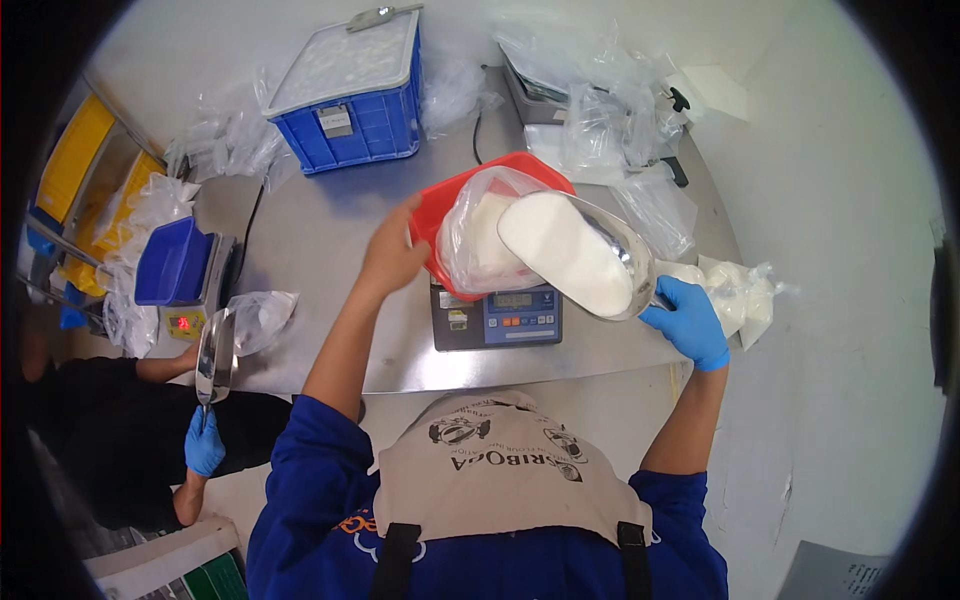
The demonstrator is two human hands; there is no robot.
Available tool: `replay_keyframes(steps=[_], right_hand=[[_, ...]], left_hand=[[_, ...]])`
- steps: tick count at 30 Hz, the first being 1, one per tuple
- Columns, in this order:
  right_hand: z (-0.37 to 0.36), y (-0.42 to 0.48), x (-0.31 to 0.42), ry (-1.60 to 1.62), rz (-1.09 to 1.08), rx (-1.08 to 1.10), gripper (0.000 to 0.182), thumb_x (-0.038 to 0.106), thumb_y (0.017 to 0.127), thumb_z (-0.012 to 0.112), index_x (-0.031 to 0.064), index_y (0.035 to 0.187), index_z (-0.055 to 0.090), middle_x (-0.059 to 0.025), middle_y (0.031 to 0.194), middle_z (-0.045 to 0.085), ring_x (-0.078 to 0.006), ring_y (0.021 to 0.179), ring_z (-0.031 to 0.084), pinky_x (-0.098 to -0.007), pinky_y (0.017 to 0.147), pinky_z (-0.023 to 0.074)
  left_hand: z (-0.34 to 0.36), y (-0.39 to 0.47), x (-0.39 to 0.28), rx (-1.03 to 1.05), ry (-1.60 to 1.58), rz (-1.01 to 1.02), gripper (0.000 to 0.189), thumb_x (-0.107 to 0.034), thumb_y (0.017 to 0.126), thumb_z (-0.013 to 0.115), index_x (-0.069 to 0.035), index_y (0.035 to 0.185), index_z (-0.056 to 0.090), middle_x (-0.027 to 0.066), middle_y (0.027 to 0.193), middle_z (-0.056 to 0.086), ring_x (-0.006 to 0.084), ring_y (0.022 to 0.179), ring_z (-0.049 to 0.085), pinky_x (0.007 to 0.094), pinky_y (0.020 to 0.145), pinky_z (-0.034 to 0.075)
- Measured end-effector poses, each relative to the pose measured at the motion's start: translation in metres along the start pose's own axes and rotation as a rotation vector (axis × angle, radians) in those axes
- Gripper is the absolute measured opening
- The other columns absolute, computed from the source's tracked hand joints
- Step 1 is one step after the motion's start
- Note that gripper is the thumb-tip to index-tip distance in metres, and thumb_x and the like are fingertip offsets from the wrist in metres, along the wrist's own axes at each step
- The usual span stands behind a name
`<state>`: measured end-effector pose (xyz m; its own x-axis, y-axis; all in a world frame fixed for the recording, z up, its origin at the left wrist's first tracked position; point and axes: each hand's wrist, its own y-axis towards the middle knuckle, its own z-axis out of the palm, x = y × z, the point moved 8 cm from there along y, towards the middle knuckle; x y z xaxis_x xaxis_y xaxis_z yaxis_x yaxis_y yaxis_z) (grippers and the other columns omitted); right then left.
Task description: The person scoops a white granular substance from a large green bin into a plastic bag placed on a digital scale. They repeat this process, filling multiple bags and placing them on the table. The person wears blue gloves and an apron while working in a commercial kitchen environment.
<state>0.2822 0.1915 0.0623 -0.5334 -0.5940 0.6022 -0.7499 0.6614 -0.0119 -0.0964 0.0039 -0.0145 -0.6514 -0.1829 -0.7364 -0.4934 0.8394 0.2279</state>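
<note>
My gloved right hand [686, 322] grips the handle of a metal scoop [637, 259] full of white powder [570, 251]. The scoop's front edge is over a clear plastic bag [487, 277] that holds more white powder. That bag stands in a red plastic tray [442, 195] on a digital scale [499, 322]. My bare left hand [394, 247] is at the tray's left rim, its fingers apart; whether it touches the rim I cannot tell. Several filled bags [724, 292] lie on the steel table below and right of the scoop.
A lidded blue crate [352, 127] stands at the back of the steel table [322, 225]. Loose plastic bags [630, 127] lie around a grey bin [532, 105]. At the left, a co-worker holds another metal scoop [214, 356] near a second scale [184, 322] with a blue tray [172, 262].
</note>
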Motion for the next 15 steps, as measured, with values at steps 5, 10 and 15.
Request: replay_keyframes(steps=[5,10,15], right_hand=[[0.033,0.043,0.023,-0.317,0.029,0.101,0.037,0.038,0.084,0.073,0.003,0.095,0.07,-0.0199,0.089,0.07,-0.0361,0.083,0.068,-0.0445,0.075,0.0531],[0.022,0.066,0.073,-0.543,-0.033,0.107,0.036,0.041,0.083,0.073,0.0075,0.096,0.074,-0.0201,0.091,0.072,-0.0402,0.087,0.069,-0.0485,0.079,0.0541],[-0.016,0.072,0.107,-0.629,-0.037,0.142,0.036,0.04,0.082,0.074,0.0055,0.093,0.074,-0.0209,0.09,0.071,-0.0403,0.088,0.068,-0.0472,0.079,0.0538]], left_hand=[[0.066,-0.007,-0.01,0.246,0.288,0.015,0.081,-0.009,0.081,0.054,0.0,0.157,0.029,0.0253,0.163,0.027,0.037,0.154,0.023,0.0594,0.123,0.016],[0.062,-0.008,-0.018,0.278,0.241,-0.007,0.084,-0.008,0.08,0.052,-0.002,0.16,0.025,0.0231,0.167,0.022,0.0348,0.155,0.022,0.0667,0.121,0.012],[0.058,-0.01,-0.009,0.23,0.169,0.055,0.08,-0.008,0.083,0.055,-0.002,0.158,0.028,0.0225,0.165,0.025,0.0349,0.154,0.024,0.0575,0.123,0.017]])
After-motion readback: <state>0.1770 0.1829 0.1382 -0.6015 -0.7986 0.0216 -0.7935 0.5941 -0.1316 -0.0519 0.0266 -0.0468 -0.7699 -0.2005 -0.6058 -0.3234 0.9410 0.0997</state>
